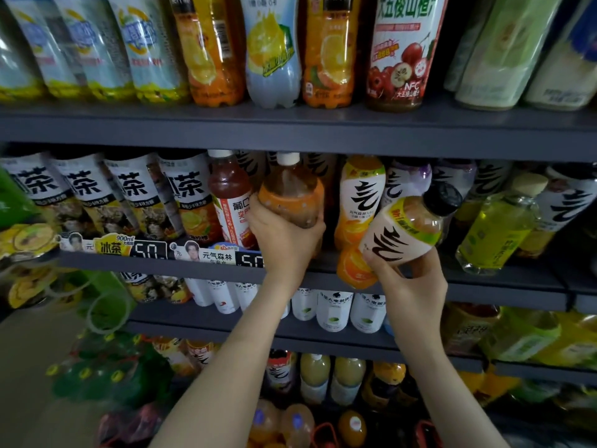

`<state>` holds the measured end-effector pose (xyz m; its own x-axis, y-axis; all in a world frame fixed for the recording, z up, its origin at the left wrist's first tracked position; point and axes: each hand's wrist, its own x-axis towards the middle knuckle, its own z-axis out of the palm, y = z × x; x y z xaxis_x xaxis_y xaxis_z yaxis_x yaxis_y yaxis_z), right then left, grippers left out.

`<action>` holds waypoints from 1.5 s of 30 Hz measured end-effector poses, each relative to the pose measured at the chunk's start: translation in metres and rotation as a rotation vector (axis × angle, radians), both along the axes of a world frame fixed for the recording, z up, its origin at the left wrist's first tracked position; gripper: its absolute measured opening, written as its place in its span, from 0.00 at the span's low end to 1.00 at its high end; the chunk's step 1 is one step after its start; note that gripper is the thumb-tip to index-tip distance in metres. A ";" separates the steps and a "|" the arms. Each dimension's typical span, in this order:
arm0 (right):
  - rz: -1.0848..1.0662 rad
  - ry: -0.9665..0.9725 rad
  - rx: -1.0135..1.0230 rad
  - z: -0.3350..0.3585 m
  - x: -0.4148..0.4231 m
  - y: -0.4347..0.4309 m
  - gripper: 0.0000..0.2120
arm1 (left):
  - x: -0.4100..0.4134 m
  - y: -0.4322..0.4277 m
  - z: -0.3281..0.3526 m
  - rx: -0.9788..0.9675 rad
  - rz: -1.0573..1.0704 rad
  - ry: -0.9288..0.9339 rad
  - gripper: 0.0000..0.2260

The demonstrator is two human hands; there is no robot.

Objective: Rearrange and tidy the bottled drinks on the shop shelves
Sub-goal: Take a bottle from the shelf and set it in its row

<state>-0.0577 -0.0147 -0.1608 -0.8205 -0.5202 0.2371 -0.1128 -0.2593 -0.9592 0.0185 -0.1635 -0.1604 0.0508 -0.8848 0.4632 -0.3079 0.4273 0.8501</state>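
1. Two bottles in hand, both up at the mid shelf [193, 265], in front of the stocked row.
2. L hand [284, 234]: fingers + thumb curled round lower body of brown drink bottle [290, 192]. White cap, orange label, near upright, base in the palm.
3. R hand [410, 286]: gripping white-label bottle [410, 231] from below. Black cap, tilted right, cap near a yellow-green bottle [494, 234].
4. Between the two held bottles: orange bottle [360, 202], upright on the shelf.
5. Just left of L hand: red drink bottle [229, 195] w/ white cap, then a row of tea bottles [129, 195].
6. Price tags [150, 250] along the shelf edge, left of L wrist.
7. Upper shelf [290, 130] above, w/ bigger bottles.
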 end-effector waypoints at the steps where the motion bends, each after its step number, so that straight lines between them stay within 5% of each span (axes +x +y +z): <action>1: -0.003 0.003 0.004 0.002 0.001 -0.002 0.24 | 0.007 0.004 -0.002 -0.009 -0.018 0.038 0.50; 13: 0.008 0.054 0.253 0.016 0.029 -0.063 0.25 | 0.130 0.034 0.041 0.152 -0.085 0.185 0.49; 17: 0.021 0.197 0.376 0.019 0.033 -0.092 0.33 | 0.156 0.029 0.049 0.237 -0.058 0.146 0.45; 34: -0.209 0.493 0.699 -0.020 0.060 -0.129 0.34 | 0.181 0.025 0.023 0.493 -0.076 0.032 0.45; 41: -0.085 0.345 0.634 -0.001 0.070 -0.126 0.34 | 0.180 0.030 0.020 0.587 -0.142 0.009 0.42; 45: 0.263 0.196 0.505 0.027 0.106 -0.068 0.20 | 0.173 0.038 0.034 0.704 -0.198 -0.009 0.43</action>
<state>0.0486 -0.0827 -0.1338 -0.6149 -0.7875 0.0419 -0.2939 0.1796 -0.9388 0.1918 -0.1252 -0.1268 -0.1425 -0.9653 -0.2188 -0.2898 -0.1707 0.9417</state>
